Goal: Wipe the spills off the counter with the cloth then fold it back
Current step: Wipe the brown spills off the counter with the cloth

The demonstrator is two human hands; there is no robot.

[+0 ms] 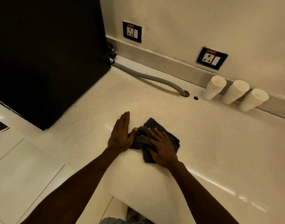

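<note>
Both forearms enter from the lower edge and reach forward over the near rim of the worktop [211, 143]. Right hand [162, 148]: open, fingers spread, palm pressed flat on the cloth [171, 138], gripping nothing. Left hand [120, 134]: open and flat on the bare worktop just beside the cloth, fingers together and pointing away, the thumb touching the cloth's left edge. Cloth: dark, crumpled and bunched rather than squared, lying near the front edge of the worktop under the right palm. Step in hand, as judged: either the last of the wiping or the start of the folding; no spill can be made out on the pale surface around the hands, which suggests the wiping is largely done. Next move, as judged: spread the bunched cloth flat, the left hand pinning one edge while the right takes a free corner and brings it over to the opposite side, edges aligned. Outward from the hands: a black appliance [46, 59] at left; a grey ribbed hose [157, 79] running from behind it into a hole in the worktop; three stacks of white paper cups [216, 87] along the back ledge; two wall sockets [212, 58] above. Writing: no brand or label is legible; the orange strip on each socket is too small to read.
</note>
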